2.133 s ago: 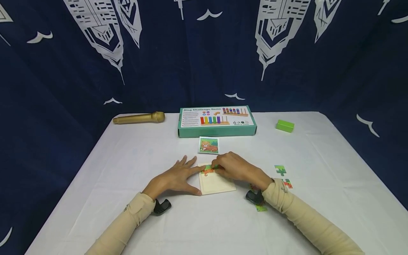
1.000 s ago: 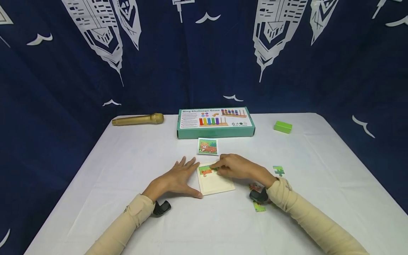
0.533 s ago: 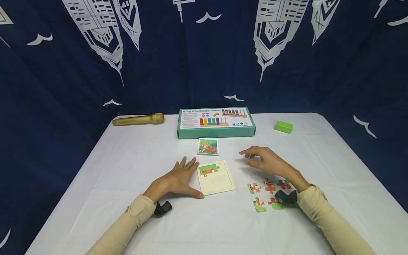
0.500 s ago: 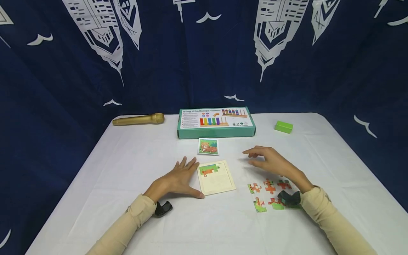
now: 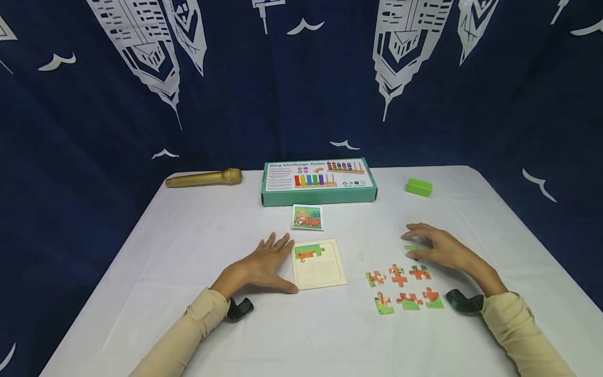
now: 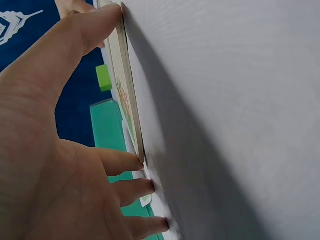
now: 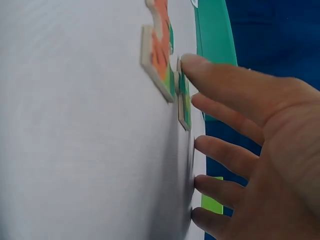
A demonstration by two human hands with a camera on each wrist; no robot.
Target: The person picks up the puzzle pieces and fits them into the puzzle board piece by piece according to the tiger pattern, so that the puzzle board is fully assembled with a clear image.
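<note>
A shallow wooden puzzle board [image 5: 322, 272] lies mid-table, with joined green and orange jigsaw pieces [image 5: 308, 253] in its upper left corner. My left hand [image 5: 261, 266] is spread along the board's left side; in the left wrist view, thumb and index fingertips touch the board's edge [image 6: 134, 107]. To the right, my right hand [image 5: 443, 248] hovers over a green jigsaw piece [image 5: 411, 247], thumb and index finger on either side of it. The right wrist view has the thumb close against that piece [image 7: 184, 112], fingers loosely bent. Part of it is hidden behind the hand.
Several orange and green jigsaw pieces [image 5: 398, 276] lie in two rows right of the board. Behind the board are a tiger picture card [image 5: 308, 217] and a green game box [image 5: 320, 197]. A gold microphone [image 5: 204, 178] lies back left, a lime block [image 5: 419, 187] back right.
My right hand has let go of the piece set in the board's corner and moved right to the loose green piece, uncovering the rows of pieces. My left hand has stayed beside the board.
</note>
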